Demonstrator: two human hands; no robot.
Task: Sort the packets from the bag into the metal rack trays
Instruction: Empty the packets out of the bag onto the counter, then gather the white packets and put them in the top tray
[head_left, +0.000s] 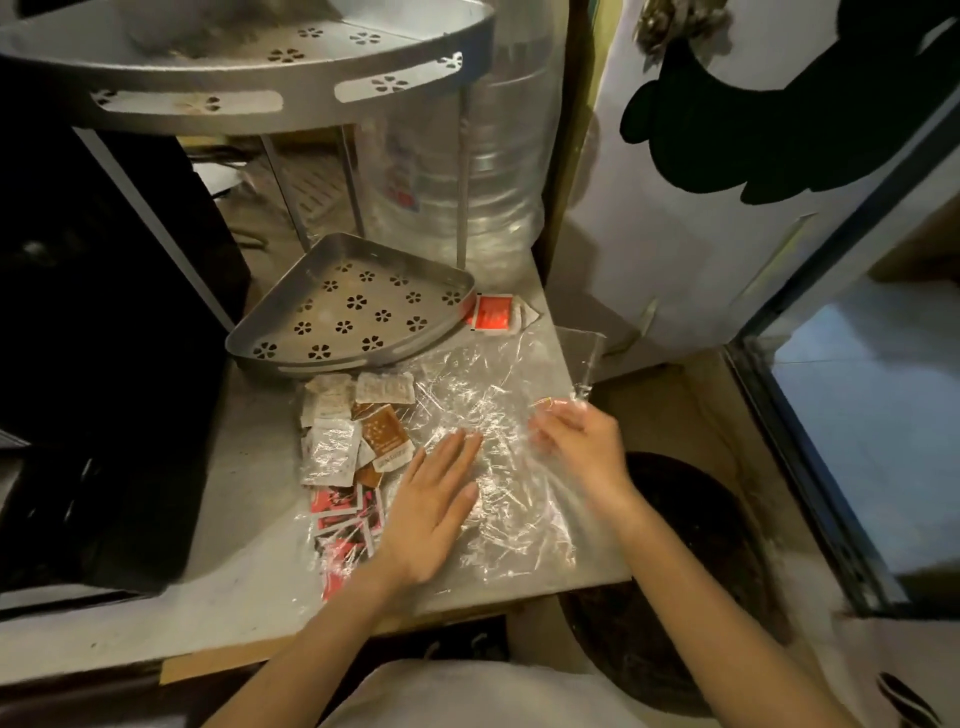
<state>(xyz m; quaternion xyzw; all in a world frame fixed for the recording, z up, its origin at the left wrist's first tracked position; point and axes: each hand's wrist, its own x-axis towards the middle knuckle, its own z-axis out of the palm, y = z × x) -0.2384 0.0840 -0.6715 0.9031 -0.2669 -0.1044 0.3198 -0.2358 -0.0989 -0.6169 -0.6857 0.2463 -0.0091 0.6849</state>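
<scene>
Your biggest risk here is the clear plastic bag (488, 441) itself. It is thin, crinkled and slick, and it hangs past the worktop (249, 551) edge just beyond your right hand (582, 441). If you pull at it from that side, I'd expect the whole sheet to slide and drag the packets (353, 457) with it, or tip some off the near edge. The packets also overlap one another under the film, so a quick grab could lift two kinds at once and send them to the wrong tray.

Your left hand (436, 509) lies flat and open, palm down on the bag, fingers spread, holding nothing. Your right hand is blurred; its fingers look loosely curled at the bag's far-side edge, and I cannot tell whether they actually pinch the film.

The packets sit just to the outside of your left hand: white and brown ones ahead of your fingertips and to their left, red ones touching or tucked beside your palm and wrist. The loose metal tray (358, 306) rests further ahead of that hand, empty as far as I can see. One red packet (493, 312) lies by the tray's corner, well ahead of both hands.
</scene>
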